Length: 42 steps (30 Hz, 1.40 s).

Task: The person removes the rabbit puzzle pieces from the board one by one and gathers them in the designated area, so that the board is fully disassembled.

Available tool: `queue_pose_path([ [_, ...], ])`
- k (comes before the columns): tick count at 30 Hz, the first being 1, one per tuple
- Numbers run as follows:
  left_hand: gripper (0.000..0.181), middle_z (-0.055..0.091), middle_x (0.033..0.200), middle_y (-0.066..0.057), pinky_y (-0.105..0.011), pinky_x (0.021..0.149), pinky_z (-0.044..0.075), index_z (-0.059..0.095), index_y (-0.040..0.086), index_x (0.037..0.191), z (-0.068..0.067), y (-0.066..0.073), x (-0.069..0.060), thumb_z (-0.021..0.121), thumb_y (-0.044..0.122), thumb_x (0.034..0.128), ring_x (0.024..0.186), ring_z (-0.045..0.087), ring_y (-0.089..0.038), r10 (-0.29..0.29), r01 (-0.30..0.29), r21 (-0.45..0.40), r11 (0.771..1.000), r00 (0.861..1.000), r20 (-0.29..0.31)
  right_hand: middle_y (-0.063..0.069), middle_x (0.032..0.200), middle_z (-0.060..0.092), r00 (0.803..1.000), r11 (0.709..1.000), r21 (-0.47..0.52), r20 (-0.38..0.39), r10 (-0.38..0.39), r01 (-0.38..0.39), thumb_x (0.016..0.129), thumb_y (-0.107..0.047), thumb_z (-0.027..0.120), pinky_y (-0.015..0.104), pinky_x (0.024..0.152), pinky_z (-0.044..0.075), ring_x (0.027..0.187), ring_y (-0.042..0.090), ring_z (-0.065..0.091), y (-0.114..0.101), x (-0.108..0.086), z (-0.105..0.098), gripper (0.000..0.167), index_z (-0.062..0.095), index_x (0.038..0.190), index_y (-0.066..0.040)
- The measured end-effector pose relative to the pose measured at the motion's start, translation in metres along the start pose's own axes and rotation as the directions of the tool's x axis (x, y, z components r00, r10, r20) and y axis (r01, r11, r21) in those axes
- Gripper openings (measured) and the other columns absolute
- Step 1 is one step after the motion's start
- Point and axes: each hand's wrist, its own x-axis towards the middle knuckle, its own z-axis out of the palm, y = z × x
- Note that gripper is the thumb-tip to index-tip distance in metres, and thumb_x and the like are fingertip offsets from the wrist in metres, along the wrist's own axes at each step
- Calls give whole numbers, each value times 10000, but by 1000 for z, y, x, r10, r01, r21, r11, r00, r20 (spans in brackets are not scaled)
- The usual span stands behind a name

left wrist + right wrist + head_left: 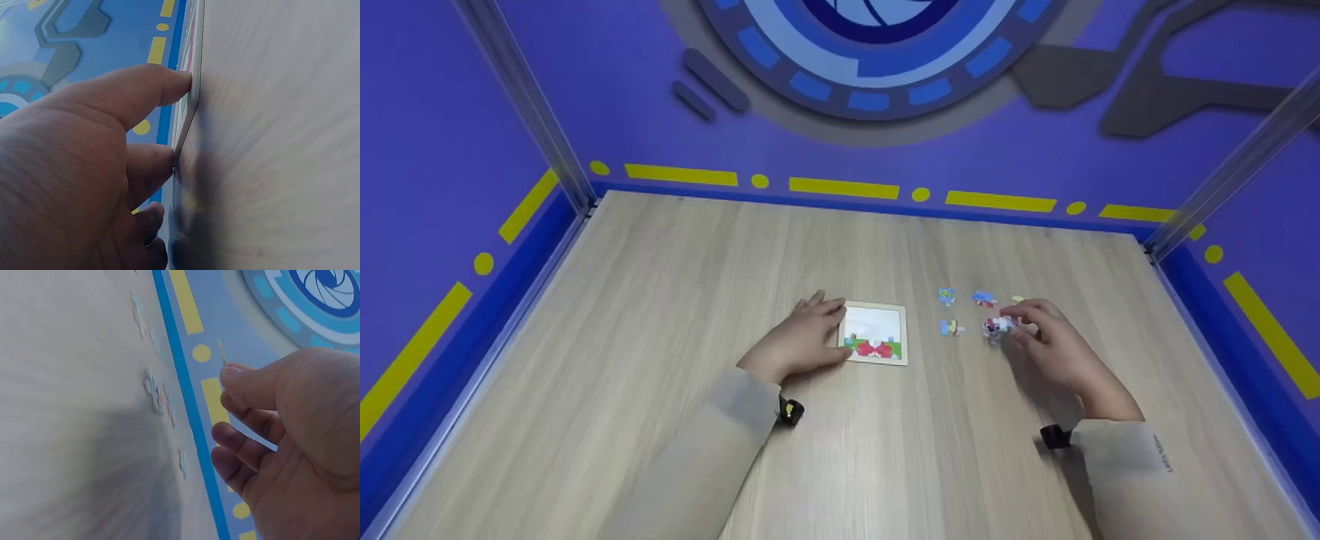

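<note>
Two hands: left (796,341), spread, touches a puzzle frame (905,337); right (1061,351) pinches a piece (221,354), sleeve lettering (1163,454) tiny.

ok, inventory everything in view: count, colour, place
Table: 1, pale wood-look, foreground
Puzzle frame: 1, pale, mid-table
In-frame pieces: count unclear, red/green, frame's near edge
Loose pieces: at least 5, multicoloured, right of frame
Held piece: 1, pale edge, above table
Wall panels: 3, purple-blue, left, back, right
Posts: 2, grey, back corners
Wrist devices: 2, black, cuffs
Sleeves: 2, beige, forearms
Left hand: 1, touching frame's left side
Right hand: 1, pinching held piece
</note>
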Motion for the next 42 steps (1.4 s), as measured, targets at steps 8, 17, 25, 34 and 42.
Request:
queue_pose_path([
  [8,856,303,1886,-79,-530,1492,80,390,37,1747,-1,-1,0,721,461,1081,1801,95,-375,11,-11,6,1000,1000,2,238,1639,501,998,998,6,-14,64,-64,1172,-101,593,758,1260,418,1570,509,421,17,-1,-6,420,627,1589,-65],
  [17,852,308,1885,-83,-527,1493,85,393,25,1743,-1,-1,-1,719,445,1077,1801,100,-377,18,-18,-4,1000,1000,-3,251,1635,510,995,994,-49,-6,99,-99,1171,-112,583,793,1277,349,1563,520,392,31,-2,-11,408,639,1572,-62],
  [25,852,307,1886,-69,-512,1494,84,395,32,1743,0,-1,-1,725,448,1077,1801,111,-370,8,-8,8,1000,1000,-2,258,1579,556,994,991,-67,5,113,-113,1160,-86,585,767,1270,362,1509,505,438,40,-2,-7,387,661,1535,-32],
  [34,848,300,1889,-68,-501,1495,76,400,33,1741,0,-1,-2,730,445,1077,1803,101,-361,8,-8,-1,1000,1000,0,260,1570,576,993,989,-88,11,116,-115,1149,-84,605,745,1241,388,1468,495,466,41,-4,-5,374,679,1511,-26],
  [42,852,298,1891,-51,-491,1496,69,398,46,1746,0,0,-2,730,453,1076,1806,90,-345,0,0,-2,1000,1000,1,242,1564,587,995,991,-97,16,98,-96,1149,-84,605,707,1207,400,1443,476,471,42,-4,-5,357,700,1491,-47],
])
